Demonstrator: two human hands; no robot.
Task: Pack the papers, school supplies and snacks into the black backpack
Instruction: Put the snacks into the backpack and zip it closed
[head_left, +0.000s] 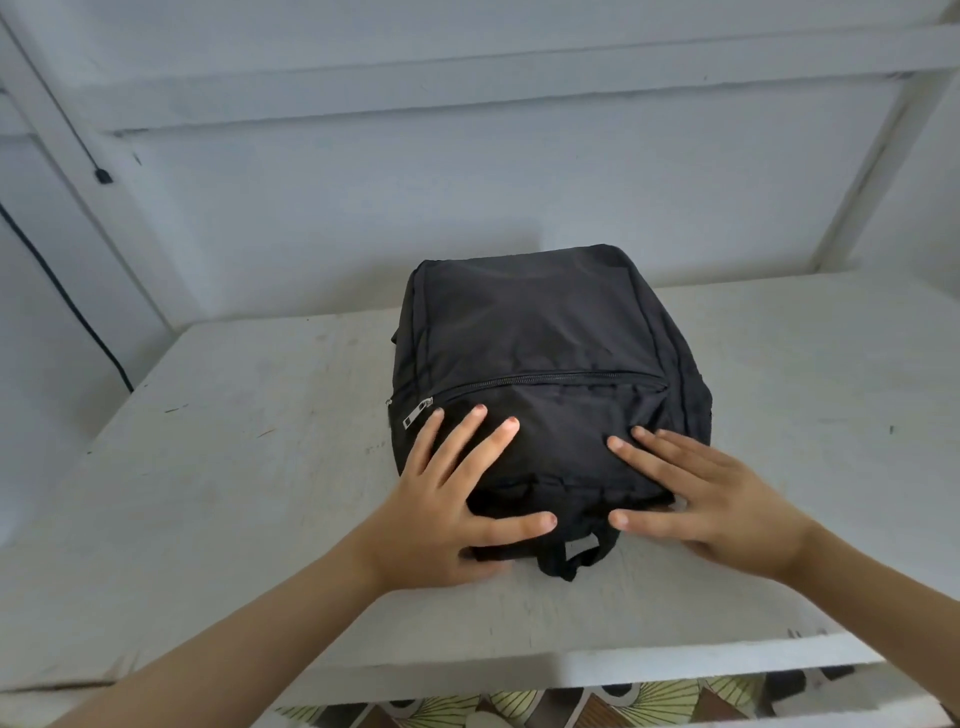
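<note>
A white table stands against a pale wall. The left hand and right hand lie flat, fingers spread, on the near end of the black backpack. The backpack lies mid-table with its front zipper closed, the silver zipper pull just beside the left fingertips.

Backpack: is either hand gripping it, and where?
Nothing is gripped. The left hand and right hand rest flat, fingers straight, on the near end of the backpack.

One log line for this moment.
backpack: lying on table, front zip closed | left hand: open, flat on backpack | right hand: open, flat on backpack | papers, supplies, snacks: not in view
</note>
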